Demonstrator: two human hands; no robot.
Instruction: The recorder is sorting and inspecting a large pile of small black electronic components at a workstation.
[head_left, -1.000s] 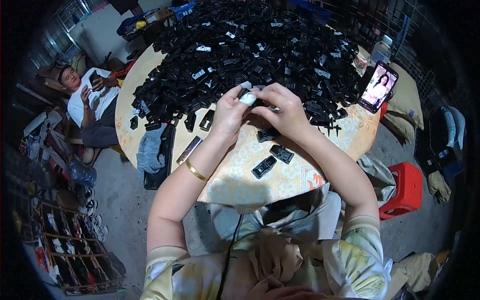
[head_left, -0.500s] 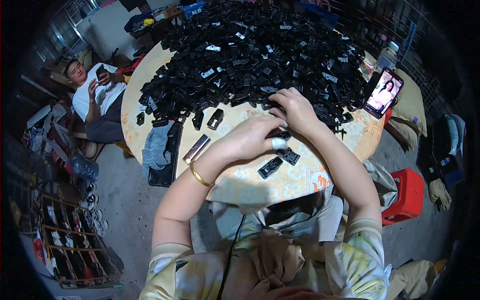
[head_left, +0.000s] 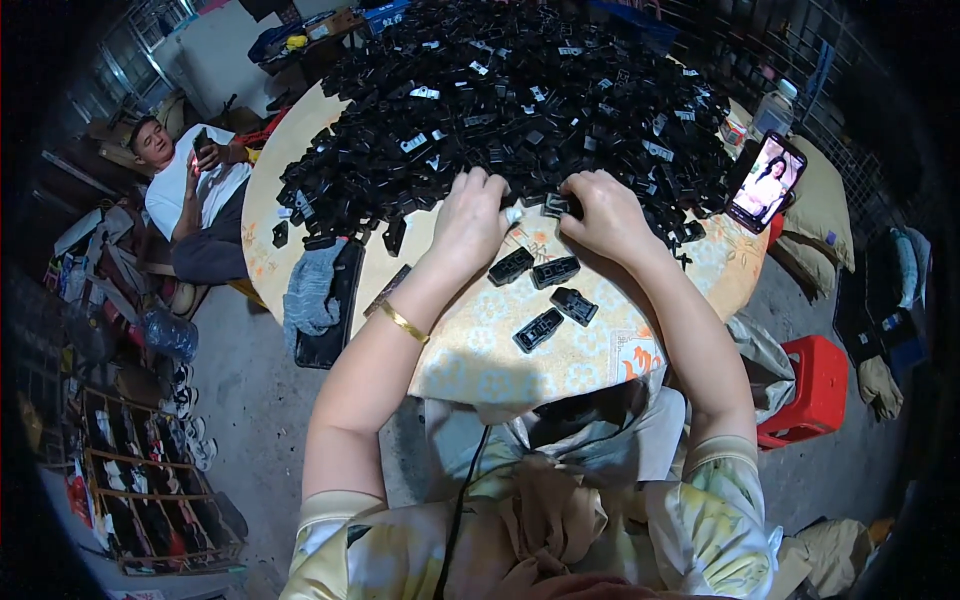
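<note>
Nearest, four black parts (head_left: 539, 330) lie on the desk (head_left: 500, 382). Beyond, the left hand (head_left: 470, 222) touches the near edge of the pile (head_left: 520, 120), its grip impossible to tell; the right hand (head_left: 606, 214) clamps another part (head_left: 556, 206) there. A lit phone (head_left: 768, 183) stands beside the pile.

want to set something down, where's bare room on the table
Widest on the table is its near edge, between left forearm and right forearm, nearer than the four loose parts. A smaller patch at right lies between right forearm, rim and phone. Crowded: the far side under the pile, with left hand and right hand at its fringe.
</note>
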